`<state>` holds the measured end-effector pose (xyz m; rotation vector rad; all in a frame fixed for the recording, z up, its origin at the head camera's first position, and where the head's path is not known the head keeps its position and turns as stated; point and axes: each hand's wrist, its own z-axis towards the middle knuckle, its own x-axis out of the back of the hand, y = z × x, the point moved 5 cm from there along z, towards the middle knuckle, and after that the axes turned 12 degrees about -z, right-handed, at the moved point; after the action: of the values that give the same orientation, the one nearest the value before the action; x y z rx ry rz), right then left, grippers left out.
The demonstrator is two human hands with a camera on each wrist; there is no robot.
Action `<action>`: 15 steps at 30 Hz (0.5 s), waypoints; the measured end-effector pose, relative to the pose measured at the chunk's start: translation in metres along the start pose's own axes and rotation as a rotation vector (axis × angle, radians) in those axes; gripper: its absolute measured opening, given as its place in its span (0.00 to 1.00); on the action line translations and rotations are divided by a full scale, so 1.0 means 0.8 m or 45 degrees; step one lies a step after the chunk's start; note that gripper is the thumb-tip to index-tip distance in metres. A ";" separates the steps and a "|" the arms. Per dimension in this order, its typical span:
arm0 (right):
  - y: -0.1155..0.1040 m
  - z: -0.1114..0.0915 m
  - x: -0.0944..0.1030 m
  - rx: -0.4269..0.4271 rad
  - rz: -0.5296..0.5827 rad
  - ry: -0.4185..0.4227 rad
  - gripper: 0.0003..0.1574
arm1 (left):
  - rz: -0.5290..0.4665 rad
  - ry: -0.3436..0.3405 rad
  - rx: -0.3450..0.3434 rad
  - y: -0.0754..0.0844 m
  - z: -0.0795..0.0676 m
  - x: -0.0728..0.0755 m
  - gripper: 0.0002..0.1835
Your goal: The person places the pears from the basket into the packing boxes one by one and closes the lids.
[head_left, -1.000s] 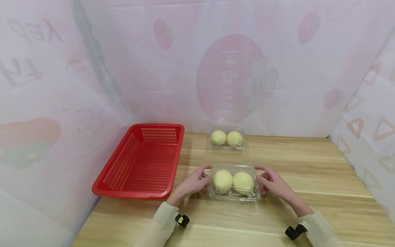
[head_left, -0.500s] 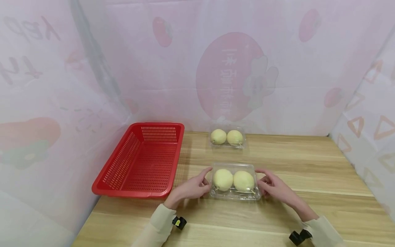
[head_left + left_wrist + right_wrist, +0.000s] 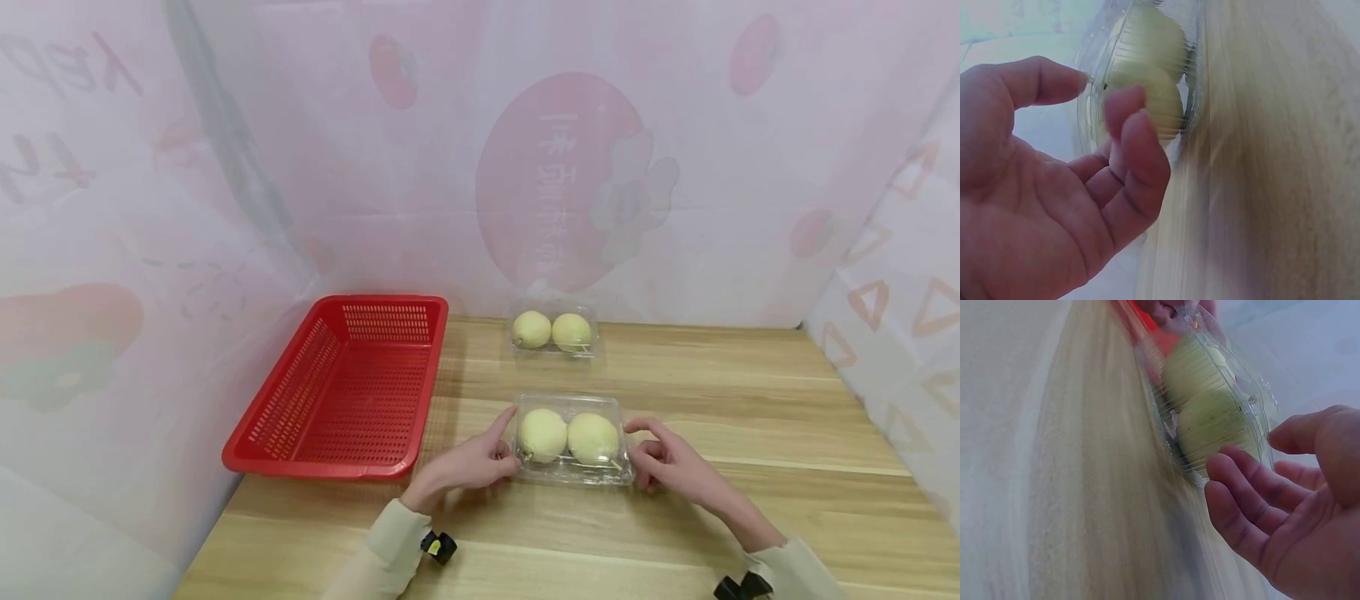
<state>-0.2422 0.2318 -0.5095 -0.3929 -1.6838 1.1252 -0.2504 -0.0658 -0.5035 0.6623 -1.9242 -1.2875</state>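
Two pale yellow pears (image 3: 543,435) sit side by side in a clear plastic clamshell box (image 3: 570,477) on the wooden table, in the middle of the head view. At its left end is my left hand (image 3: 472,462), thumb and index finger spread beside the rim, the other fingers loosely bent. My right hand (image 3: 671,467) is at the opposite end, fingers bent and loose near the edge. Both wrist views show ribbed plastic over the pears, with the left hand (image 3: 1054,187) and right hand (image 3: 1297,519) not wrapped round the box. Exact fingertip contact is hard to tell.
A red perforated plastic basket (image 3: 438,367) stands on the table at the left. Behind the near box, a second clear box (image 3: 555,353) with two pears lies by the back edge. Printed cloth walls (image 3: 360,183) surround the table.
My right hand has drawn slightly away from the box's right end. The left hand's thumb and index finger have spread further apart. The box has stayed nearly in place.
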 end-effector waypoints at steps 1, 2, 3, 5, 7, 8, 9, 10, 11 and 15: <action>0.000 -0.002 0.000 0.005 0.004 -0.011 0.26 | -0.021 0.000 0.000 0.000 0.000 -0.001 0.50; -0.001 -0.003 0.000 0.012 0.002 -0.023 0.25 | -0.047 -0.002 0.001 0.001 0.000 -0.001 0.50; -0.001 -0.005 0.000 0.018 -0.002 -0.035 0.25 | -0.072 -0.004 -0.002 0.002 0.001 -0.002 0.50; -0.001 -0.007 -0.001 0.030 -0.013 -0.054 0.25 | -0.113 -0.011 -0.001 0.003 0.001 -0.002 0.50; -0.002 -0.009 -0.001 0.041 -0.012 -0.074 0.25 | -0.140 -0.018 -0.002 0.004 0.001 -0.003 0.50; -0.002 -0.009 -0.002 0.049 -0.008 -0.084 0.26 | -0.149 -0.022 -0.002 0.005 0.001 -0.003 0.50; -0.002 -0.010 -0.003 0.055 -0.004 -0.094 0.26 | -0.150 -0.025 -0.004 0.005 0.001 -0.003 0.49; -0.002 -0.010 -0.004 0.059 0.003 -0.101 0.26 | -0.146 -0.027 -0.002 0.005 0.001 -0.003 0.49; -0.003 -0.010 -0.005 0.061 0.011 -0.107 0.27 | -0.139 -0.028 -0.003 0.005 0.001 -0.003 0.49; -0.003 -0.009 -0.010 0.042 0.052 -0.100 0.28 | -0.127 -0.022 -0.008 0.003 0.003 -0.004 0.49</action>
<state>-0.2320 0.2282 -0.5119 -0.3679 -1.7300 1.2109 -0.2504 -0.0613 -0.5028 0.7543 -1.9210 -1.3637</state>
